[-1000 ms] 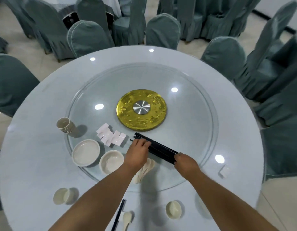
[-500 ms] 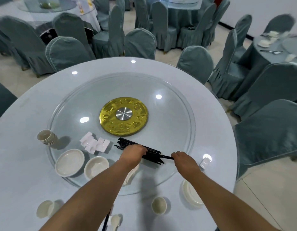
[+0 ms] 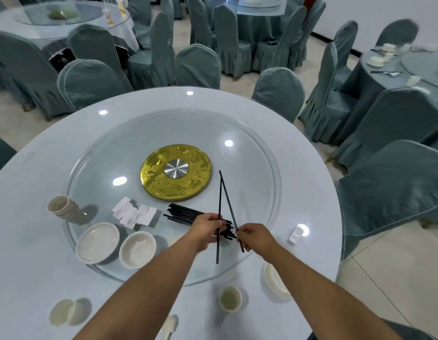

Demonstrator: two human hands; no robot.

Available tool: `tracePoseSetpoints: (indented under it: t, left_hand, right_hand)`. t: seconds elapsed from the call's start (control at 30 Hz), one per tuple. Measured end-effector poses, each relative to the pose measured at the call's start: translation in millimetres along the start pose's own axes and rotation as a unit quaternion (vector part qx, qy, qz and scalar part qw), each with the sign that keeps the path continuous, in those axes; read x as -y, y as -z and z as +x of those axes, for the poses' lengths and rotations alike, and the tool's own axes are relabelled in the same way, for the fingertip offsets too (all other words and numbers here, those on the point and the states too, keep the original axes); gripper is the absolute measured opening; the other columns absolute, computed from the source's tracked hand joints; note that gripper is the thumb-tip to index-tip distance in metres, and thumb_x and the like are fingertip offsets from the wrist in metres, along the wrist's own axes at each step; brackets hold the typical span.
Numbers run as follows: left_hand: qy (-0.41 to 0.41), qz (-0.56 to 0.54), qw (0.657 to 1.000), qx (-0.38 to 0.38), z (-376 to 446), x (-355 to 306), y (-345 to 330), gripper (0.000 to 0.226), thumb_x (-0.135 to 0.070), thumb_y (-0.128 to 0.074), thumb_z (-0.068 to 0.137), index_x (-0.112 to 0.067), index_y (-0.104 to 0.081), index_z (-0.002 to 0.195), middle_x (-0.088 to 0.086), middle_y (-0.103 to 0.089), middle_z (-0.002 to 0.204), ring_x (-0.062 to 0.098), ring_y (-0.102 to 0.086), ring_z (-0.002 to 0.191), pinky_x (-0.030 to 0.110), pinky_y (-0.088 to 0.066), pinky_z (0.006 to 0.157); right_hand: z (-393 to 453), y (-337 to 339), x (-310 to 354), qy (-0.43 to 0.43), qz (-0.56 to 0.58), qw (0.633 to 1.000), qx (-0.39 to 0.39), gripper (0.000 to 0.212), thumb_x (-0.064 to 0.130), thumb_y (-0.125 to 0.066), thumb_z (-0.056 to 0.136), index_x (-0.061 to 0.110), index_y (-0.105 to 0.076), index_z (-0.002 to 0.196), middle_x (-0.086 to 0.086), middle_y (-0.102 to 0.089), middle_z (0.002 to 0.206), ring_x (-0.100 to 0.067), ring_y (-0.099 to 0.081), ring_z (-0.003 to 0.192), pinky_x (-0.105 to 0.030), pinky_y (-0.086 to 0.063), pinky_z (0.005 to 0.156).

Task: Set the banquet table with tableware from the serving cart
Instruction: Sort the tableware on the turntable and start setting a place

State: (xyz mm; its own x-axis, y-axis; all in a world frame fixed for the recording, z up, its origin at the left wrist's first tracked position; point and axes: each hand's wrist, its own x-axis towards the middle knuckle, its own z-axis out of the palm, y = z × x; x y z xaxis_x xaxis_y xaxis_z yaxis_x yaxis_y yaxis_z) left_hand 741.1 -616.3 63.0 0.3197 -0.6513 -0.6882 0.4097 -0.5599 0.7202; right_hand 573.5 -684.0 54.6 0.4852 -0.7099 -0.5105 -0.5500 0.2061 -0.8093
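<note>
A bundle of black chopsticks [image 3: 183, 214] lies on the glass turntable [image 3: 257, 153] of the round table [image 3: 29, 173]. My left hand [image 3: 208, 229] pinches one black chopstick [image 3: 219, 204], held nearly upright above the bundle. My right hand [image 3: 252, 235] pinches a second chopstick [image 3: 227, 197], which leans left so the two tips meet over the gold centre disc [image 3: 175, 179]. On the turntable also stand stacked cups [image 3: 62, 206], white chopstick rests [image 3: 135, 214], a plate stack [image 3: 97, 242] and a bowl stack [image 3: 137, 249].
On the near table rim sit a cup [image 3: 229, 298], a plate [image 3: 274, 282], a chopstick rest [image 3: 296, 235], a tipped cup [image 3: 62, 315] and a spoon [image 3: 169, 326]. Grey covered chairs [image 3: 278, 93] ring the table; other banquet tables [image 3: 409, 69] stand behind.
Both hands have lifted a chopstick each out of the bundle and raised them; earlier they rested on the lying bundle. The view has shifted right and tilted up.
</note>
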Motion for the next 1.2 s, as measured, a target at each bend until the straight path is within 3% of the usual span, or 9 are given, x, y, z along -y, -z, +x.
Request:
tracePoseSetpoints:
  t: [0.23,0.47,0.57,0.67,0.73,0.83,0.93,1.07,1.2]
  left_hand:
    - [-0.009,-0.112,0.994,0.015,3,9,-25,0.019,0.003,-0.049,0.098,0.000,-0.054,0.116,0.020,-0.065,0.107,0.033,-0.065,0.097,0.050,-0.053,0.090]
    - [0.004,-0.132,0.991,0.036,13,15,-40,0.024,0.005,-0.054,0.095,0.003,-0.055,0.119,0.015,-0.068,0.100,0.029,-0.068,0.094,0.052,-0.055,0.089]
    - [0.004,-0.134,0.990,0.030,19,17,-50,0.026,0.005,-0.057,0.093,0.003,-0.056,0.119,0.014,-0.069,0.097,0.026,-0.070,0.090,0.048,-0.057,0.083]
    - [0.012,-0.154,0.988,0.009,25,19,-67,0.023,0.008,-0.059,0.091,0.003,-0.056,0.114,0.016,-0.069,0.094,0.028,-0.072,0.087,0.044,-0.060,0.075]
    - [0.018,-0.167,0.986,-0.006,30,20,-81,0.020,0.010,-0.059,0.091,0.004,-0.056,0.110,0.019,-0.068,0.094,0.029,-0.072,0.085,0.044,-0.060,0.077]
    - [0.022,-0.175,0.984,-0.013,38,24,-103,0.018,0.010,-0.059,0.090,0.004,-0.057,0.108,0.021,-0.067,0.097,0.029,-0.072,0.085,0.044,-0.061,0.076]
    - [0.030,-0.166,0.986,-0.005,47,26,-122,0.018,0.010,-0.060,0.090,0.006,-0.058,0.108,0.023,-0.068,0.101,0.032,-0.072,0.093,0.046,-0.061,0.078]
    - [0.028,-0.127,0.991,0.019,65,26,-145,0.010,0.007,-0.063,0.090,0.006,-0.063,0.100,0.021,-0.072,0.094,0.031,-0.073,0.092,0.044,-0.058,0.087]
    - [0.033,-0.022,0.999,0.015,87,21,-169,0.009,-0.010,-0.068,0.090,-0.001,-0.069,0.091,0.017,-0.074,0.090,0.027,-0.073,0.086,0.037,-0.060,0.081]
  right_hand:
    - [-7,-2,-6,-0.013,0.003,1.000,0.021,0.015,0.007,-0.059,0.088,0.003,-0.072,0.086,-0.015,-0.065,0.074,-0.022,-0.056,0.059,-0.027,-0.047,0.053]
    - [-6,14,-20,-0.030,-0.034,0.999,0.023,0.018,0.015,-0.061,0.086,0.001,-0.073,0.087,-0.004,-0.060,0.061,-0.010,-0.052,0.047,-0.021,-0.046,0.051]
    - [-3,20,-25,-0.009,-0.084,0.996,-0.002,0.022,0.026,-0.062,0.088,0.008,-0.074,0.089,-0.001,-0.064,0.066,-0.005,-0.055,0.054,-0.020,-0.047,0.056]
    - [0,26,-32,0.021,-0.185,0.982,-0.029,0.026,0.039,-0.064,0.087,0.017,-0.067,0.075,0.004,-0.058,0.060,-0.004,-0.050,0.054,-0.016,-0.040,0.055]
    - [3,31,-35,0.025,-0.216,0.975,-0.042,0.030,0.038,-0.065,0.087,0.017,-0.059,0.067,0.007,-0.051,0.056,-0.005,-0.048,0.052,-0.014,-0.036,0.050]
    - [7,42,-43,0.017,-0.236,0.969,-0.067,0.024,0.031,-0.064,0.088,0.012,-0.064,0.074,0.005,-0.056,0.063,-0.012,-0.053,0.058,-0.020,-0.042,0.054]
    - [11,59,-50,0.010,-0.276,0.958,-0.077,0.024,0.027,-0.060,0.091,0.014,-0.058,0.071,0.005,-0.052,0.064,-0.010,-0.048,0.059,-0.019,-0.033,0.050]
    - [19,87,-64,-0.009,-0.259,0.962,-0.087,0.026,0.025,-0.059,0.090,0.018,-0.054,0.065,0.006,-0.051,0.063,-0.009,-0.047,0.058,-0.020,-0.035,0.052]
    - [25,121,-77,-0.008,-0.266,0.959,-0.095,0.026,0.020,-0.059,0.088,0.016,-0.053,0.063,0.003,-0.052,0.062,-0.016,-0.049,0.062,-0.027,-0.036,0.056]
